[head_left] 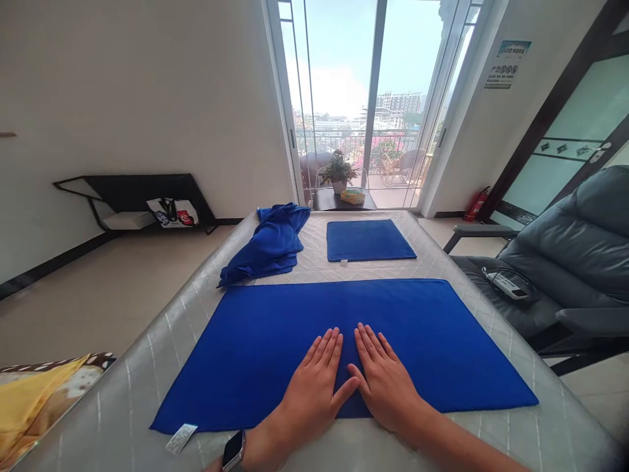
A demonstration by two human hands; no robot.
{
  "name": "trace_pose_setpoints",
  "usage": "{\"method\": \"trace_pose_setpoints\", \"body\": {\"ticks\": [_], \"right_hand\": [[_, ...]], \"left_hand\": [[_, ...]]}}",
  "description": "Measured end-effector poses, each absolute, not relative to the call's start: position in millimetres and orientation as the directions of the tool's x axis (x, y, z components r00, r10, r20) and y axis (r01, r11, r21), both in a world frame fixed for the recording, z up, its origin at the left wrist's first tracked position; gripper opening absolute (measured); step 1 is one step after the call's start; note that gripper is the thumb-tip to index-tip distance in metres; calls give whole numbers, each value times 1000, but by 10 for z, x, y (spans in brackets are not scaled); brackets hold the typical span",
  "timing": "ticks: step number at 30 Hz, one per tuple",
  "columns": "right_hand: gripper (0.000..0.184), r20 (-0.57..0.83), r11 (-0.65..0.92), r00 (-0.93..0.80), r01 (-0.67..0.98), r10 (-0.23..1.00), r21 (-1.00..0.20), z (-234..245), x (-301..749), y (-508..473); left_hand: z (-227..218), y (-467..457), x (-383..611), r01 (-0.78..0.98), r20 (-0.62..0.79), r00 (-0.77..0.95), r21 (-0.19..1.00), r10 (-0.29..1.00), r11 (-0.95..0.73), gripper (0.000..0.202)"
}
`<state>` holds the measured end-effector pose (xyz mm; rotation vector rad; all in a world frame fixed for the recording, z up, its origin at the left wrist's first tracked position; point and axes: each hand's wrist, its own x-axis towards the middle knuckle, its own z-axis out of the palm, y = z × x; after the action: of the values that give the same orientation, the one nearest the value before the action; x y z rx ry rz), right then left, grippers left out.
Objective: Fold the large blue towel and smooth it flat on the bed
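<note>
A blue cloth (236,354) lies spread flat across the pale quilted mattress (162,328), with a white label (181,438) sticking out at its near left corner. My left hand (317,373) rests flat on the cloth's near middle, fingers stretched forward; a watch is on that wrist. Beside it my right hand (383,367) also lies flat, palm down, the thumbs close together. Neither hand grips anything. Farther back sits a folded blue cloth (369,240), a neat rectangle with a small tag. A crumpled heap of blue cloth (270,242) lies to its left.
On the right stands a dark armchair (580,242) with a power strip (505,284) on its seat. A small table (322,200) with a potted plant (339,170) is beyond the mattress. Yellow patterned fabric (44,400) is at lower left, a black rack (142,190) by the wall.
</note>
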<state>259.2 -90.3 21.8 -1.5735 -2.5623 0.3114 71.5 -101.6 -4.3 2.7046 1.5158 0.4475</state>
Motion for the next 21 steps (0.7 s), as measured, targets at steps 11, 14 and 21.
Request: {"method": "trace_pose_setpoints", "body": {"ticks": [11, 14, 21], "right_hand": [[70, 52, 366, -362, 918, 931, -154, 77, 3271, -972], [73, 84, 269, -261, 958, 962, -103, -27, 3757, -1011], [81, 169, 66, -58, 997, 984, -41, -244, 4854, -1170]], "left_hand": [[-217, -1148, -332, 958, 146, 251, 105, 957, -267, 76], [-323, -1353, -931, 983, 133, 161, 62, 978, -171, 76], [-351, -1800, -1630, 998, 89, 20, 62, 996, -25, 77]]}}
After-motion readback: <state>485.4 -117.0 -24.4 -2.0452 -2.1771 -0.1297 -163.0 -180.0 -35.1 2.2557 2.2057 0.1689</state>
